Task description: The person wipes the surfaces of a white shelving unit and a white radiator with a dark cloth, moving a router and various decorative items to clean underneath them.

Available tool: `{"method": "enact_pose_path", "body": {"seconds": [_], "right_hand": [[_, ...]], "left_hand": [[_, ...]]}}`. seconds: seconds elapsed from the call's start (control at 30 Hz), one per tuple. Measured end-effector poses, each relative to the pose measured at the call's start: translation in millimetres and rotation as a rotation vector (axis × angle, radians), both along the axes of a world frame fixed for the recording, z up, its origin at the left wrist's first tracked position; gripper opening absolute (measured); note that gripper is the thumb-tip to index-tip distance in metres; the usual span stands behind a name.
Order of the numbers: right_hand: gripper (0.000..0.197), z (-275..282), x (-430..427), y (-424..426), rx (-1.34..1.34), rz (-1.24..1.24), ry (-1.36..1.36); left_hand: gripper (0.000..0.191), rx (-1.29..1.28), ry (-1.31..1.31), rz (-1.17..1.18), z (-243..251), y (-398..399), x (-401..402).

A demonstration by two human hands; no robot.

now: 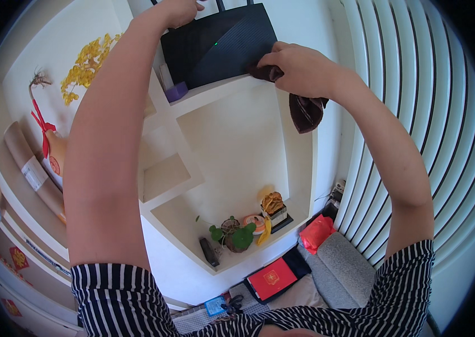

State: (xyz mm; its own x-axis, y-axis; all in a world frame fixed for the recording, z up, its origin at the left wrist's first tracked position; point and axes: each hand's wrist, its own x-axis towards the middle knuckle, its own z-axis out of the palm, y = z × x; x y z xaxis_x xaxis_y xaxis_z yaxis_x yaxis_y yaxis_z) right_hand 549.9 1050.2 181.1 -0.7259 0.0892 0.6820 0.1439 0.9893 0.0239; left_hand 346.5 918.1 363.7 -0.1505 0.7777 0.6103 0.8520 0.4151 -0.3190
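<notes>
A black router [220,46] with antennas and a small green light stands tilted on the upper shelf of a white built-in wall unit. My left hand [183,12] is at its upper left corner, cut by the picture's top edge; whether its fingers grip the router or an antenna cannot be told. At the router's lower right corner, my right hand [302,69] holds a dark brown cloth [307,113]. Part of the cloth is bunched against the router's corner, and the rest hangs below the hand. A small purple block [176,92] sits by the router's lower left corner.
White radiator columns [385,105] rise on the right. A lower shelf holds a potted plant [235,236], a gold ornament [273,203] and a dark handheld device [209,251]. Below is a grey sofa [342,269] with a red folder [272,278]. Yellow decorations [87,63] and a cardboard tube [35,168] stand left.
</notes>
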Motion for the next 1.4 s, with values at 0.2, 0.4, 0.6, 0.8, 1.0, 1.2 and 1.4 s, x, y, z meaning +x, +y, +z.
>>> {"method": "enact_pose_path", "body": {"seconds": [0.2,0.4,0.6,0.8,1.0,1.2,1.4], "right_hand": [[0.040,-7,4,-3,0.067,0.007,0.132],[0.041,16,-32,-7,0.345,-0.009,0.667],[0.012,58,-72,-19,0.464,-0.139,0.779],[0.011,68,-105,-17,0.390,-0.387,0.682],[0.016,69,-120,-36,0.406,-0.328,0.575],[0.022,68,-139,-46,0.553,-0.140,0.644],[0.019,74,-94,-26,0.545,-0.147,0.438]], "left_hand": [[0.054,-0.120,0.000,-0.027,9,7,-38],[0.045,-0.056,-0.005,0.036,-3,0,-16],[0.037,-0.157,0.028,0.104,5,6,-8],[0.044,-0.184,0.019,0.109,25,13,-19],[0.069,0.066,-0.421,-0.041,9,4,10],[0.071,0.021,-0.408,-0.100,15,6,4],[0.071,0.035,-0.434,-0.070,7,4,11]]}}
